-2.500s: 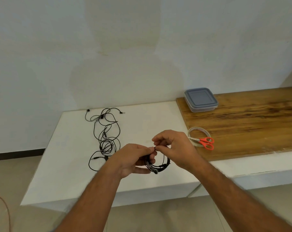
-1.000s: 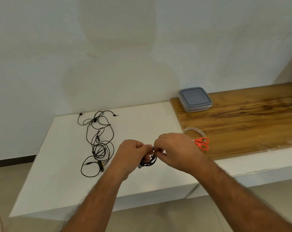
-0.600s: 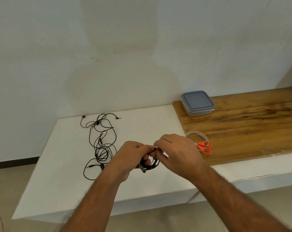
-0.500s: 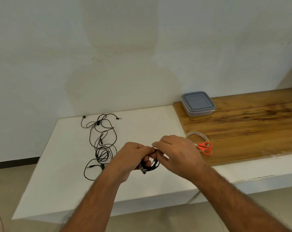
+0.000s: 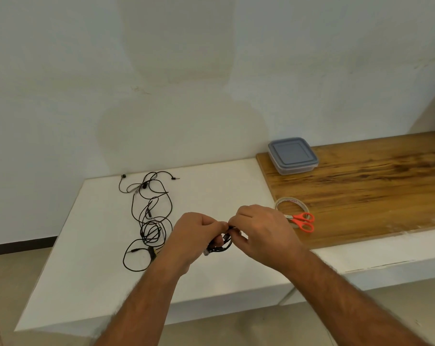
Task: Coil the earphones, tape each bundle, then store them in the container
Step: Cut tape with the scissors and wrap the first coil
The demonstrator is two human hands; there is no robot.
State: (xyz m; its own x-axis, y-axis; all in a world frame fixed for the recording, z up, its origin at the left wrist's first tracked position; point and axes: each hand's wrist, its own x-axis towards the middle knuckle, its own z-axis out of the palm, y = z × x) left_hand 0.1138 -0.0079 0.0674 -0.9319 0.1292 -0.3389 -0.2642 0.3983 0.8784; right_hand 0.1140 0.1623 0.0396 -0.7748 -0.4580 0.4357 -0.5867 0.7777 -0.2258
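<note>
Nearest, low centre: left hand and right hand meet above the white table, both closed on one small black earphone coil. Left fingers curl round the bundle; right fingers pinch it at its top, at about 12 o'clock on the coil. Loops hang below the knuckles with a pale plug or mic piece at 7 o'clock. No tape visible on the coil, though the hands hide much of it.

Judgement: first bundle looks wound and is being held tight or its tail tucked in. Coiling of this one is near done; taping not begun.

From the hands at 9 to 10 o'clock: loose earphones in a black tangle lying flat on the table, running away toward the wall. How many sets it holds I cannot tell. All of it is uncoiled.

At 3 o'clock, just beside the right hand: clear tape roll on the edge of the wooden board, with orange-handled scissors lying across its near side. Both appear untouched.

Farthest, at 1 o'clock: plastic container, grey lid on, at the board's far corner against the wall. Nothing seen stored; lid yet to come off.

Left to do: tape this bundle, coil and tape the tangle, open the container, store everything.
</note>
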